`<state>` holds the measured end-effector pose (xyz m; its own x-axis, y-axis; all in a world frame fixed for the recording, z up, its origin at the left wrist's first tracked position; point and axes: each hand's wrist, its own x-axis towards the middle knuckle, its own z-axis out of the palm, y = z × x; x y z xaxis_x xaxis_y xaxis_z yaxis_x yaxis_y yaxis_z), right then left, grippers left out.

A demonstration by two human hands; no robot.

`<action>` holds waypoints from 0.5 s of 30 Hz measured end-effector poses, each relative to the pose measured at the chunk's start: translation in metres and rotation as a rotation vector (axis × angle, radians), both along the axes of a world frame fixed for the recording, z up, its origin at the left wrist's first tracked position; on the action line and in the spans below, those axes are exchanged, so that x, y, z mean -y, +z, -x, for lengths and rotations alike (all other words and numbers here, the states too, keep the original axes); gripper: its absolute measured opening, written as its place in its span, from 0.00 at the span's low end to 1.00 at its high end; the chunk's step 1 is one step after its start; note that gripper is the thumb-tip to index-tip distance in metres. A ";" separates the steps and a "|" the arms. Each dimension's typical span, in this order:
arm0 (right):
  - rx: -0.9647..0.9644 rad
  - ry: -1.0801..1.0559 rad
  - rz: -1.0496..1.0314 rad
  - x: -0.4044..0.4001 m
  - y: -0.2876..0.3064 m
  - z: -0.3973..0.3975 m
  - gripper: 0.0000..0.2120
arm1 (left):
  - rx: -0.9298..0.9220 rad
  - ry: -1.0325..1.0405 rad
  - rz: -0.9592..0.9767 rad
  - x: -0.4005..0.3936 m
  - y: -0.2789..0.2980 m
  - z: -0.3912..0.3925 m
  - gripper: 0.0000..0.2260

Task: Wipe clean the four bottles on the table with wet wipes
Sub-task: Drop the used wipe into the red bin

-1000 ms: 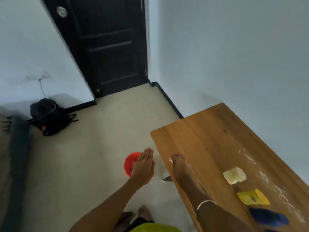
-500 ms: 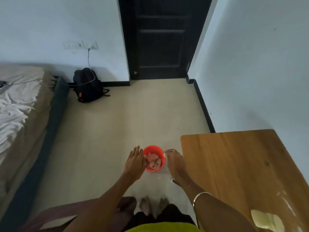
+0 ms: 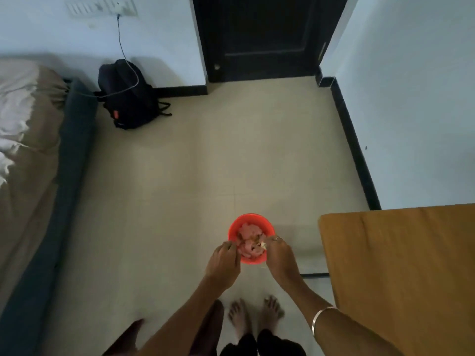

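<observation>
None of the bottles is in view. A red bin [image 3: 251,259] stands on the floor, left of the table's corner, with crumpled pinkish wipes [image 3: 248,232] inside. Both hands hover over its near rim. My right hand [image 3: 279,255] pinches a small whitish scrap of wipe [image 3: 262,244] above the bin. My left hand [image 3: 224,262] is at the bin's left side with its fingers bent downward. Its fingertips are hidden, and I cannot tell whether it holds anything.
The wooden table [image 3: 401,265] fills the lower right against the right wall. A bed [image 3: 28,160] runs along the left. A black backpack [image 3: 128,98] with a cable leans on the far wall beside a dark door [image 3: 259,37]. My bare feet [image 3: 254,314] stand just behind the bin.
The view swung left and down, off the table and its bottles, onto the bin. Both hands came together over the bin, and the left hand's fingers went from straight to bent.
</observation>
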<state>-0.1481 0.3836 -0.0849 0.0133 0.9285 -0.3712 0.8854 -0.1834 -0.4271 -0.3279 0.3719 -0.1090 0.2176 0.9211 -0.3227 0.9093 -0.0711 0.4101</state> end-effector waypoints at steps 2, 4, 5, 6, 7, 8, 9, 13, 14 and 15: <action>-0.045 -0.040 0.012 -0.010 -0.063 0.001 0.09 | 0.009 -0.044 0.019 -0.015 -0.050 -0.003 0.13; -0.053 -0.051 0.017 -0.019 -0.116 0.000 0.09 | -0.015 -0.099 0.015 -0.023 -0.109 -0.008 0.15; -0.092 -0.088 0.017 -0.025 -0.142 -0.001 0.09 | -0.033 -0.116 0.009 -0.025 -0.134 -0.010 0.17; -0.104 -0.099 0.013 -0.031 -0.165 -0.002 0.09 | -0.035 -0.128 0.007 -0.029 -0.152 -0.013 0.18; -0.100 -0.112 -0.006 -0.034 -0.198 -0.003 0.09 | -0.049 -0.150 0.006 -0.031 -0.181 -0.014 0.20; -0.114 -0.125 -0.006 -0.038 -0.227 -0.002 0.09 | -0.060 -0.159 0.012 -0.034 -0.204 -0.016 0.20; -0.139 -0.134 0.024 -0.040 -0.254 -0.001 0.10 | -0.068 -0.161 0.006 -0.036 -0.227 -0.018 0.22; -0.177 -0.060 0.065 -0.040 -0.320 -0.006 0.11 | -0.117 -0.161 0.046 -0.037 -0.287 -0.016 0.31; -0.168 -0.054 0.064 -0.039 -0.319 -0.007 0.14 | -0.130 -0.163 0.045 -0.037 -0.292 -0.015 0.31; -0.154 -0.065 0.061 -0.037 -0.312 -0.009 0.16 | -0.134 -0.163 0.027 -0.037 -0.297 -0.014 0.31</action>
